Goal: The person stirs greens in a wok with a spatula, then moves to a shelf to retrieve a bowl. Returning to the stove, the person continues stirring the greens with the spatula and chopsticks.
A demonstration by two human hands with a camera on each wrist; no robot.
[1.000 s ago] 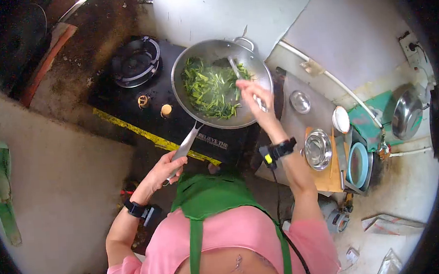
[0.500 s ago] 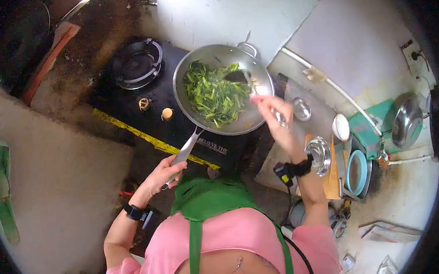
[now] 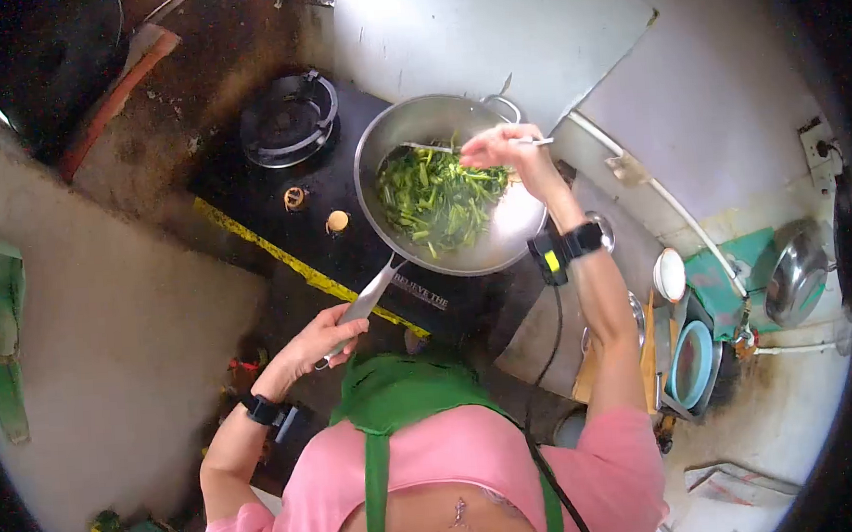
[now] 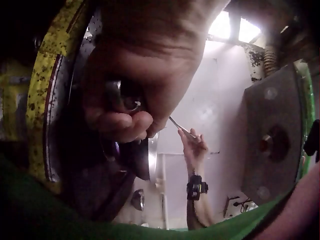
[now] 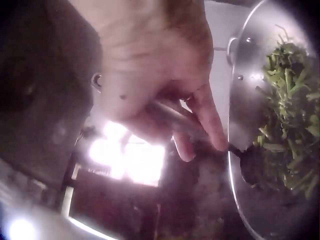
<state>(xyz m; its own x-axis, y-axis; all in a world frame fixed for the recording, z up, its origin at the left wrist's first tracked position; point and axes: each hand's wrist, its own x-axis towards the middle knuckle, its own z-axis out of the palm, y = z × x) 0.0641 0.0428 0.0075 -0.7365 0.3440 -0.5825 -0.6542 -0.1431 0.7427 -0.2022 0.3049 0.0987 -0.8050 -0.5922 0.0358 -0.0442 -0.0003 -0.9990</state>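
Note:
Chopped leafy greens (image 3: pixel 442 203) lie in a wide steel wok (image 3: pixel 521 213) on the stove, heaped toward its left and middle. My left hand (image 3: pixel 319 341) grips the wok's long handle (image 3: pixel 379 286), the fingers wrapped round its end in the left wrist view. Over the wok's far right part, my right hand (image 3: pixel 516 153) holds a metal-handled spatula (image 3: pixel 537 142), which lies nearly level across the head view. The right wrist view shows its handle (image 5: pixel 177 117) inside the curled fingers and its dark head (image 5: pixel 247 165) against the greens (image 5: pixel 290 115).
Left of the wok is a second burner (image 3: pixel 288 124), with two stove knobs (image 3: pixel 337 221) nearer me. At right stand a white bowl (image 3: pixel 669 274), a blue basin (image 3: pixel 691 363) and a cutting board (image 3: pixel 586 378). A white panel (image 3: pixel 491 31) backs the stove.
My right hand has swung outward, then back up and left over the wok, turning the spatula nearly level. The greens have shifted. My left hand keeps its hold on the wok handle.

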